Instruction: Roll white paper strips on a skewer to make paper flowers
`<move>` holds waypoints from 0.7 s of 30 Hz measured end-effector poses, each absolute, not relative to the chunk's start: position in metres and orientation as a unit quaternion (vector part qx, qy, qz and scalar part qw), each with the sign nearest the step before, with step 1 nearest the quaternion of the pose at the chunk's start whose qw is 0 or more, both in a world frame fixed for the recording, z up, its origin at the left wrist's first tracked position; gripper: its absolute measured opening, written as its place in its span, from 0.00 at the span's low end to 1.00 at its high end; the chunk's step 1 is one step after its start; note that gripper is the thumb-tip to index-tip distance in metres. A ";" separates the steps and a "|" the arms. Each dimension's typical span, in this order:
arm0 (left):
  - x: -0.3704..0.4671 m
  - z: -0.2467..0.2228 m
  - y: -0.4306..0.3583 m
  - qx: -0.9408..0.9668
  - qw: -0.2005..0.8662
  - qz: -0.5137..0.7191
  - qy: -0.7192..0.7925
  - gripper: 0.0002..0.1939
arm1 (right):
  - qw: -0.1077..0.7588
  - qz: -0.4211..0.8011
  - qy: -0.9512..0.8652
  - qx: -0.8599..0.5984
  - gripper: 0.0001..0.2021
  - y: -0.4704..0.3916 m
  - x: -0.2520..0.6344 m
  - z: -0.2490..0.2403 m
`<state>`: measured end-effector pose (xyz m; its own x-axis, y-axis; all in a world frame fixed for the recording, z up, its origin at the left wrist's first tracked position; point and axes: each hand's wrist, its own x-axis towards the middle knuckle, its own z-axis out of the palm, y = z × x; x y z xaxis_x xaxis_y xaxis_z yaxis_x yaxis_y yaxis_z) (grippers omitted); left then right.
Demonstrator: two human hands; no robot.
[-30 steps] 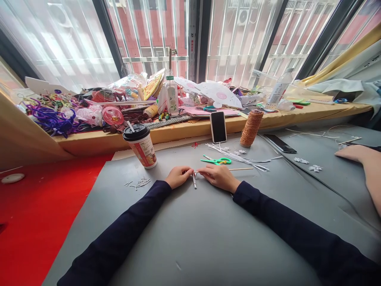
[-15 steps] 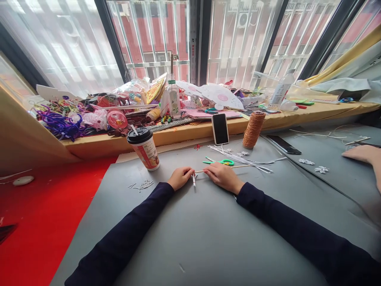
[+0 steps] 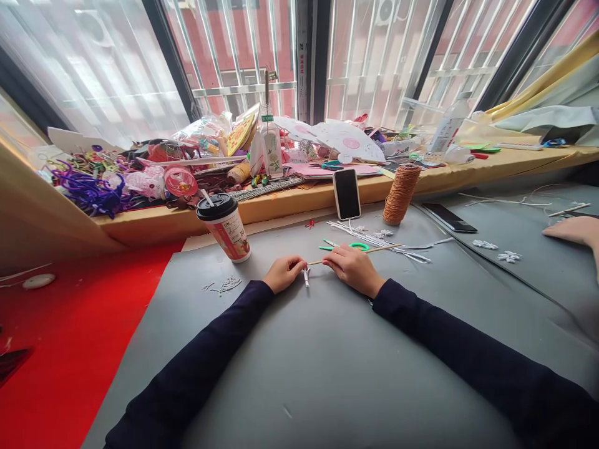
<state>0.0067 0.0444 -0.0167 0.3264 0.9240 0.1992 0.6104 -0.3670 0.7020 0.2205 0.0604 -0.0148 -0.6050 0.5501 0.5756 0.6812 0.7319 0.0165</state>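
A thin wooden stick (image 3: 384, 248) runs between my two hands, above the grey table. My left hand (image 3: 283, 274) pinches its left end, where a short white cord (image 3: 306, 278) hangs down in a narrow loop. My right hand (image 3: 352, 269) closes its fingers round the stick a little further right; the tips are partly hidden. Just behind my right hand lie green-handled scissors (image 3: 358, 247), partly covered by it. Long white cords (image 3: 374, 237) are spread on the table beyond them.
A paper cup (image 3: 229, 234) with a black lid stands left, near white cord scraps (image 3: 228, 285). Behind are a propped phone (image 3: 347, 194) and a spool of brown twine (image 3: 401, 194). White knotted flowers (image 3: 509, 256) and another person's hand (image 3: 573, 229) are at right. Craft supplies crowd the sill (image 3: 290, 201).
The stick's right end has tipped upward slightly. Both hands keep their grip in nearly the same place. The camera view has shifted a little.
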 end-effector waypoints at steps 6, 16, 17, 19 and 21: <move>0.005 -0.019 0.047 0.750 0.315 0.304 0.495 0.22 | 0.287 -0.079 -0.889 -0.347 0.12 0.061 0.220 -0.015; 0.010 -0.017 0.043 0.767 0.229 0.311 0.513 0.22 | 0.287 -0.068 -0.891 -0.345 0.12 0.060 0.221 -0.016; 0.010 -0.017 0.043 0.769 0.228 0.309 0.511 0.22 | 0.286 -0.065 -0.892 -0.345 0.12 0.060 0.221 -0.015; 0.009 -0.018 0.043 0.772 0.228 0.305 0.509 0.22 | 0.285 -0.058 -0.892 -0.345 0.12 0.059 0.220 -0.015; 0.008 -0.019 0.044 0.774 0.224 0.299 0.512 0.21 | 0.285 -0.054 -0.892 -0.346 0.12 0.058 0.219 -0.014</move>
<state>0.0085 0.0443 -0.0192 0.2980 0.9256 0.2334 0.6578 -0.3763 0.6525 0.2194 0.0577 -0.0140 -0.5985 0.5860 0.5462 0.6477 0.7552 -0.1004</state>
